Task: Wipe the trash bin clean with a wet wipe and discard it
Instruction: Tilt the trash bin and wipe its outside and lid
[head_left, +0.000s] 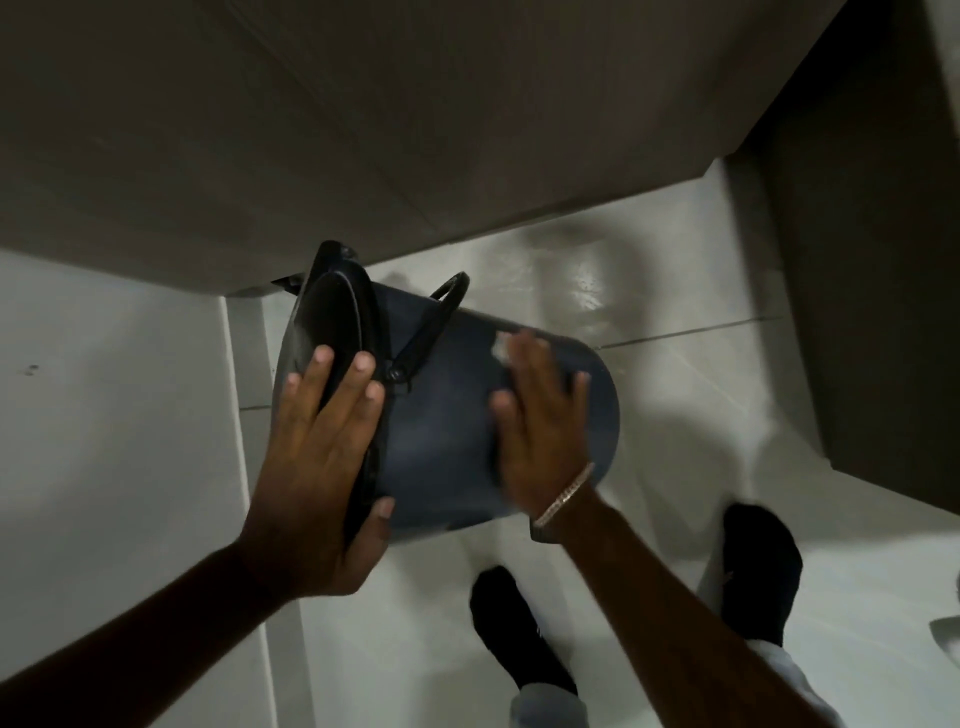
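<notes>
A dark blue trash bin (441, 431) with a black lid and a black wire handle is tipped on its side above the floor, lid end to the left. My left hand (322, 457) is spread flat over the black lid (332, 317), thumb under the bin's rim, holding it up. My right hand (540, 421) presses flat on the bin's side wall, blurred by motion. A small white wet wipe (500, 347) shows under its fingertips, mostly hidden by the hand. A bracelet circles the right wrist.
Glossy white floor tiles (675, 374) lie below. My two feet in black socks (519, 629) stand at the lower right. A brown door or cabinet front (311, 130) fills the top, a dark panel (872, 286) the right, a white wall (104, 415) the left.
</notes>
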